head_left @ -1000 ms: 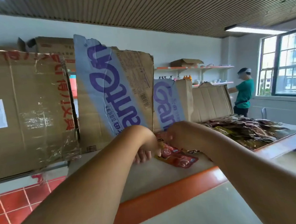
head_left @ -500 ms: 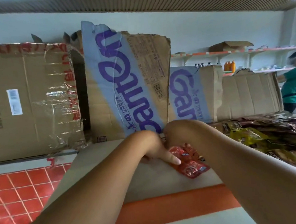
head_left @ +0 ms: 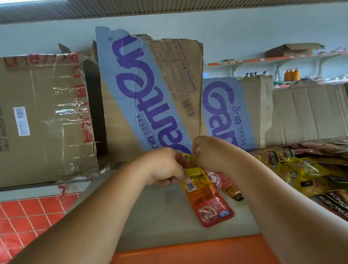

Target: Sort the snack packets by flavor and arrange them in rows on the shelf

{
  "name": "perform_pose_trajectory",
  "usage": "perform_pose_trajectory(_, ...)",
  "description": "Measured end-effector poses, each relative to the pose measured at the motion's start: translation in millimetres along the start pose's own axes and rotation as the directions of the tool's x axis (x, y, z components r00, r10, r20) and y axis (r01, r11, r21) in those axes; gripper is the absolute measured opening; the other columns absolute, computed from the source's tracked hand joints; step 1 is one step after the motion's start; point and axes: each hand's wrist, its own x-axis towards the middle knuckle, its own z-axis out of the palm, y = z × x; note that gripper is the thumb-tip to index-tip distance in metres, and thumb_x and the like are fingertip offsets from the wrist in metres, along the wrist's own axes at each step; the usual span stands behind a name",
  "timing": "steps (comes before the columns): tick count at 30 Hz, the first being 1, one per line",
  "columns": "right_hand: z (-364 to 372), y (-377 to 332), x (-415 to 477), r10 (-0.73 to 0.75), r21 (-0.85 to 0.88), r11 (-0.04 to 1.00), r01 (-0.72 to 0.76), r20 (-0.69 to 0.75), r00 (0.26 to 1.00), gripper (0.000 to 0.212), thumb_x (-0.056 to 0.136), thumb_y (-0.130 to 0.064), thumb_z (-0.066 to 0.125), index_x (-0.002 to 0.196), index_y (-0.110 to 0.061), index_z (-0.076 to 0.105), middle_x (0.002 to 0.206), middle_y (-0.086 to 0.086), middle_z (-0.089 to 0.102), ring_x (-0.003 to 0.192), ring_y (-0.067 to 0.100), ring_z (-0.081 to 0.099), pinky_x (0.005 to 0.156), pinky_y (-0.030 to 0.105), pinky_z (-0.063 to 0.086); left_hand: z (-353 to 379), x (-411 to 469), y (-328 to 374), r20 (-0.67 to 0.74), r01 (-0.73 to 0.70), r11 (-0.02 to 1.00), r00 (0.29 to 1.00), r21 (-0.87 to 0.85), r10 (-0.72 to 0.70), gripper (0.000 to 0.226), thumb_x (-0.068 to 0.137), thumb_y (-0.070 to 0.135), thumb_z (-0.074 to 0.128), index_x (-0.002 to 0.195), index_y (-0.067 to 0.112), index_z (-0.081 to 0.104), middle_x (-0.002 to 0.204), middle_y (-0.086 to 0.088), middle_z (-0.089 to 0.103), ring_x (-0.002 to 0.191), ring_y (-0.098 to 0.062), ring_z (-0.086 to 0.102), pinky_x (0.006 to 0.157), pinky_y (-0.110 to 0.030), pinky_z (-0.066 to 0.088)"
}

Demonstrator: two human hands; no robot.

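Head view: left hand (head_left: 165, 167) and right hand (head_left: 212, 156) both pinch one orange-red packet (head_left: 207, 203).

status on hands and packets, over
Left hand and right hand both grip long orange-red foil snack packet over grey shelf. Mixed yellow and brown packet heap unsorted at right. Torn cardboard boxes stand behind.

Shelf (head_left: 157, 230): yellow-red packet (head_left: 206, 203), red packets (head_left: 217, 178), packet heap (head_left: 323, 172) right, cardboard (head_left: 155, 101) behind.

Cardboard boxes (head_left: 27, 117) stand before a pale wall (head_left: 243, 27), red floor tiles (head_left: 13, 226) at left.
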Motion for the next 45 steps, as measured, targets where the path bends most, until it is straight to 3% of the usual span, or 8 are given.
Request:
perform_pose_trajectory(6,-12,-4,-8,0.009,-0.009,1.000,-0.009,0.086,0.996,0.034,0.096,-0.004,0.054,0.126,-0.014,0.066,0.121,0.009,0.067,0.106,0.028,0.066,0.094,0.039,0.056,-52,-23,-21,-0.171,-0.161,0.986,0.971,0.037,0.165,0.020,0.087,0.007,0.073,0.086,0.026,0.076,0.071,0.006,0.069,0.057,-0.004,0.054,0.054,-0.021,0.042)
perform_pose_trajectory(12,0,-8,-21,-0.145,-0.101,0.980,0.170,0.216,0.966,0.043,0.087,-0.052,0.072,0.113,-0.018,0.067,0.111,0.001,0.066,0.101,0.019,0.062,0.090,0.034,0.051,-62,-33,-18,-0.388,-0.235,0.919,0.852,0.316,0.352,0.019,0.078,0.014,0.073,0.072,0.032,0.069,0.067,0.021,0.064,0.057,0.003,0.055,0.051,-0.017,0.038)
perform_pose_trajectory(15,5,-10,-21,-0.170,-0.165,0.960,0.225,0.291,0.941,0.053,0.079,-0.053,0.079,0.121,-0.026,0.062,0.115,-0.004,0.063,0.101,0.016,0.059,0.083,0.028,0.048,-63,-40,-20,0.010,-0.119,0.943,0.993,0.312,0.122,0.022,0.081,0.016,0.079,0.074,0.036,0.073,0.064,0.016,0.064,0.055,0.001,0.053,0.057,-0.021,0.043)
perform_pose_trajectory(18,5,-9,-22,-0.203,-0.131,0.959,0.252,0.303,0.931,0.058,0.077,-0.044,0.082,0.128,-0.038,0.056,0.123,-0.009,0.058,0.105,0.014,0.057,0.090,0.034,0.052,-58,-43,-19,0.322,0.013,0.923,0.935,0.384,-0.147,0.007,0.082,0.032,0.085,0.088,0.031,0.080,0.063,0.015,0.065,0.054,-0.001,0.053,0.052,-0.019,0.044)
perform_pose_trajectory(27,12,-12,-21,-0.187,-0.156,0.958,0.241,0.296,0.937,0.051,0.082,-0.038,0.076,0.127,-0.039,0.053,0.119,-0.008,0.059,0.097,0.014,0.061,0.083,0.032,0.057,-35,-18,-26,-0.012,0.224,0.806,0.966,0.548,-0.260,0.053,0.087,0.068,0.068,0.118,0.024,0.067,0.109,0.000,0.068,0.096,-0.021,0.068,0.067,-0.029,0.052)
perform_pose_trajectory(34,13,-10,-20,-0.238,-0.090,0.963,0.255,0.161,0.958,0.033,0.092,-0.022,0.059,0.121,-0.037,0.061,0.114,-0.009,0.065,0.097,0.014,0.064,0.089,0.035,0.057,-32,-18,-22,-0.017,0.261,0.831,0.957,0.491,-0.291,0.056,0.082,0.044,0.085,0.130,0.024,0.063,0.125,-0.002,0.062,0.106,-0.024,0.064,0.063,-0.028,0.053)
perform_pose_trajectory(40,7,-8,-16,-0.317,-0.036,0.948,0.318,0.008,0.948,0.017,0.091,-0.013,0.050,0.094,-0.014,0.067,0.090,0.005,0.062,0.084,0.025,0.061,0.068,0.031,0.046,-39,-21,-31,-0.010,0.304,0.843,0.942,0.443,-0.335,0.051,0.081,0.035,0.087,0.126,0.024,0.063,0.127,-0.004,0.060,0.104,-0.025,0.063,0.061,-0.029,0.053)
perform_pose_trajectory(45,8,-24,-27,-0.465,-0.166,0.862,0.479,0.120,0.877,0.035,0.092,-0.006,0.054,0.100,-0.032,0.077,0.115,-0.012,0.063,0.105,0.011,0.057,0.091,0.029,0.046,-38,-22,-28,-0.009,0.300,0.838,0.943,0.456,-0.333,0.050,0.083,0.038,0.085,0.127,0.024,0.066,0.126,-0.003,0.062,0.106,-0.024,0.065,0.067,-0.030,0.056)
